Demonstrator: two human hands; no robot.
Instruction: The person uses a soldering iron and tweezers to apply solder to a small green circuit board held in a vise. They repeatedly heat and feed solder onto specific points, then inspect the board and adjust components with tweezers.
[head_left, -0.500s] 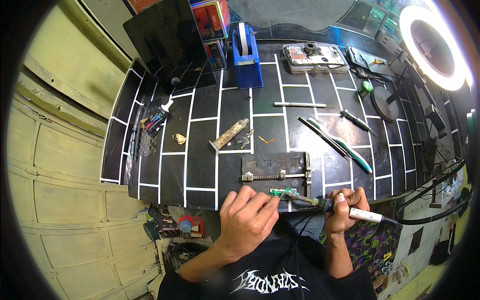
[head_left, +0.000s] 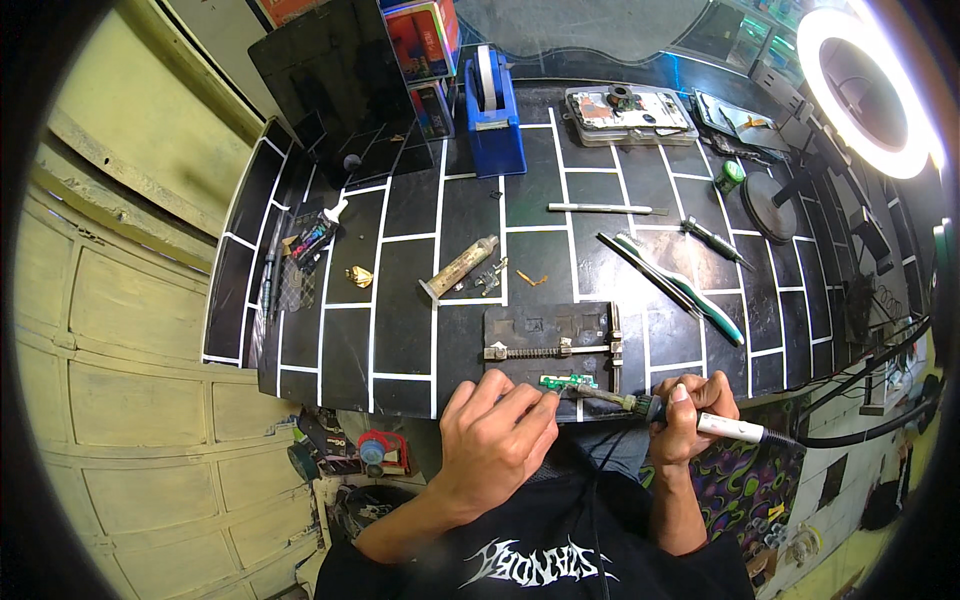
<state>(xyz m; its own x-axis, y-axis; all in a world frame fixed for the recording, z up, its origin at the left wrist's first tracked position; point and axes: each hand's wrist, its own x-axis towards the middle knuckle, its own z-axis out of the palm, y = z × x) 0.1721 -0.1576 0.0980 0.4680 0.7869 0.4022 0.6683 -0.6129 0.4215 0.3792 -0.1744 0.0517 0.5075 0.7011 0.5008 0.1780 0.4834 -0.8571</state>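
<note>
My right hand (head_left: 692,418) grips a soldering iron (head_left: 731,429) with a white handle and a cable at its back end. The iron's metal shaft points left, its tip against or very near a small green circuit board (head_left: 566,382). That board lies at the front edge of a dark board holder (head_left: 549,325) with a spring rod and clamps. My left hand (head_left: 497,432) is closed, fingertips pinched at the circuit board's near left side. What those fingers hold, if anything, is hidden.
Behind the holder lie a syringe (head_left: 460,270), metal tweezers (head_left: 652,277), a green-and-white toothbrush (head_left: 715,318) and a screwdriver (head_left: 717,244). Farther back stand a blue tape dispenser (head_left: 495,130) and a plastic case with phone parts (head_left: 630,117). A lit ring lamp (head_left: 815,60) rises at right.
</note>
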